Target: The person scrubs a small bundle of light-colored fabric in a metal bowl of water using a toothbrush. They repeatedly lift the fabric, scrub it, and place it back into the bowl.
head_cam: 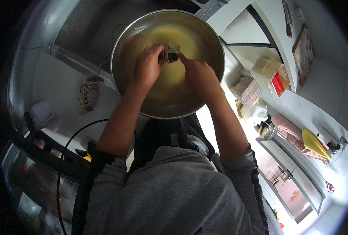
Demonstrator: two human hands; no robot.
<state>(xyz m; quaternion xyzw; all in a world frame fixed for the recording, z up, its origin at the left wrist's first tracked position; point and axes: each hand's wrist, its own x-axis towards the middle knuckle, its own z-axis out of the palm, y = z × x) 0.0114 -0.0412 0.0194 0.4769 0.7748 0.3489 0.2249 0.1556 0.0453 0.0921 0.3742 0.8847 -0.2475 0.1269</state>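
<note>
A large round metal basin (168,113) stands before me, with cloudy yellowish liquid in it. Over the liquid, my left hand (149,66) pinches a small dark piece (172,56) with a pale, thin, film-like part at its top. What the piece is cannot be made out. My right hand (201,77) meets its right side with an outstretched finger; the other fingers are curled and partly hidden beneath the hand. Both forearms reach in over the basin's near rim.
A cord-wrapped bundle (88,95) lies left of the basin, near a pale jug-like container (38,114). A black cable (58,188) curves down the left side. On the right are a plaid-covered stool (247,91), a plastic container (269,73) and a wooden board (302,55) against the wall.
</note>
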